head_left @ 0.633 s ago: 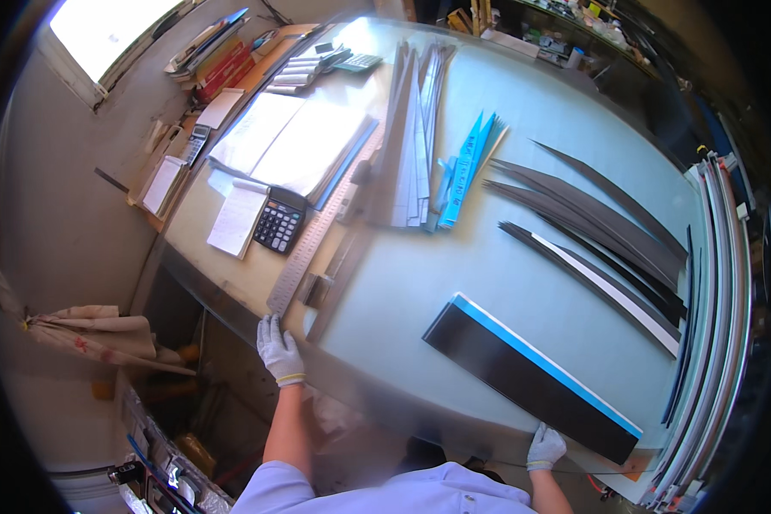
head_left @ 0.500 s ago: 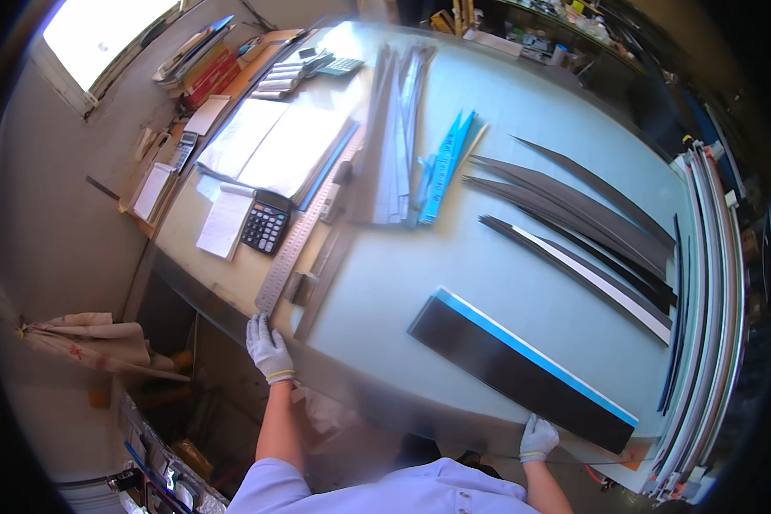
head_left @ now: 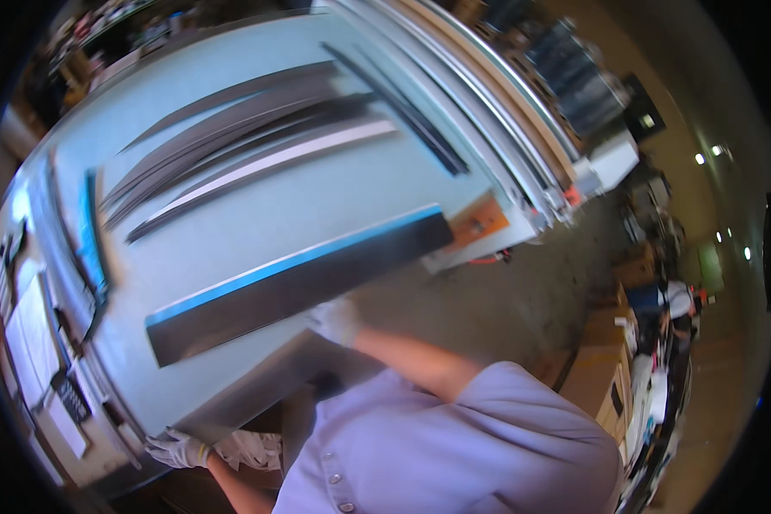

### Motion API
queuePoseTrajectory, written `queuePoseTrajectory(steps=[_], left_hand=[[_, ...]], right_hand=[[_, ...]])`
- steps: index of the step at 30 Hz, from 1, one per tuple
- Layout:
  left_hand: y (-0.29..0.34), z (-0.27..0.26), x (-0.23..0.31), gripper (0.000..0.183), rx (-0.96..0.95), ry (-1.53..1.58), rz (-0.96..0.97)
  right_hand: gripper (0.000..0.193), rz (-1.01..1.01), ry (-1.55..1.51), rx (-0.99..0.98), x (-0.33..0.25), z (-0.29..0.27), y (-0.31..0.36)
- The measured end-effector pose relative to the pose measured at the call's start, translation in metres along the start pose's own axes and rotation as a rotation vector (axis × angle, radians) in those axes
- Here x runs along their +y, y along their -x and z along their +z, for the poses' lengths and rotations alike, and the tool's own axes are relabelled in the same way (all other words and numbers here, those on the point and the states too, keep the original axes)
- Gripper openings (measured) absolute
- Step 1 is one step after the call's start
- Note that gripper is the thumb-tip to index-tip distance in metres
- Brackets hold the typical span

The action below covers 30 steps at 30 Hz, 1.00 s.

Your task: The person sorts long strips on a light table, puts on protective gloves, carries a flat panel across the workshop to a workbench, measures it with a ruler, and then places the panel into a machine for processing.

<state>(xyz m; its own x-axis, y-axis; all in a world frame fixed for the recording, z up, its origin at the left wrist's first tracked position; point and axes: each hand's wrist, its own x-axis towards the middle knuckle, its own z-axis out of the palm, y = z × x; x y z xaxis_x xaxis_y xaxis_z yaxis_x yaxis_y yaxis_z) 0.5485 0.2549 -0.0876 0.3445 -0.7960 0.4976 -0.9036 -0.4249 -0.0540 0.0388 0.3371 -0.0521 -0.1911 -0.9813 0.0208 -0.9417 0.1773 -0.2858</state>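
— Dark sheet (head_left: 295, 287), long and flat with a bright blue strip along its far edge, lies slantwise on the pale table (head_left: 257, 214), close to the near edge

— And the hands?

— Both gloved and well apart. Right hand (head_left: 336, 319) rests at the near long edge of the sheet, about midway; whether it grips or only touches I cannot tell (motion blur smears it). Left hand (head_left: 177, 449) sits at the table's near corner, fingers curled as if on the rim, apart from the sheet

— What could go wrong?

— One hand alone on so long a piece: I'd judge it could pivot and slip over the table edge, or its end could knock the orange block (head_left: 478, 224) at the corner. The curved dark strips (head_left: 248, 137) farther back seem safely clear

— Anything else from this view?

— No, only this head view
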Motion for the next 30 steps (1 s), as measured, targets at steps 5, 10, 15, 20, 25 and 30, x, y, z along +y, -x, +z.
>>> queuePoseTrajectory(steps=[5, 10, 15, 20, 25, 30], left_hand=[[0.089, -0.101, 0.149, 0.066, -0.241, 0.155, 0.293], [0.152, -0.184, 0.267, 0.07, -0.418, 0.477, 0.632], [0.191, -0.222, 0.341, 0.066, -0.444, 0.564, 0.639], [0.2, -0.221, 0.34, 0.061, -0.384, 0.531, 0.615], [0.208, -0.222, 0.341, 0.06, -0.377, 0.55, 0.607], [0.205, -0.207, 0.328, 0.054, -0.315, 0.694, 0.578]], right_hand=[[0.058, -0.113, -0.139, -0.192, 0.045, -0.082, -0.007], [0.122, -0.14, 0.211, -0.243, 0.141, -0.131, -0.02], [0.13, -0.145, 0.281, -0.426, 0.209, -0.153, -0.038], [0.133, -0.207, 0.215, -0.469, 0.223, -0.151, -0.018], [0.134, -0.022, 0.139, -0.328, 0.255, -0.146, -0.009], [0.128, -0.023, 0.216, -0.455, 0.22, -0.167, 0.006]])
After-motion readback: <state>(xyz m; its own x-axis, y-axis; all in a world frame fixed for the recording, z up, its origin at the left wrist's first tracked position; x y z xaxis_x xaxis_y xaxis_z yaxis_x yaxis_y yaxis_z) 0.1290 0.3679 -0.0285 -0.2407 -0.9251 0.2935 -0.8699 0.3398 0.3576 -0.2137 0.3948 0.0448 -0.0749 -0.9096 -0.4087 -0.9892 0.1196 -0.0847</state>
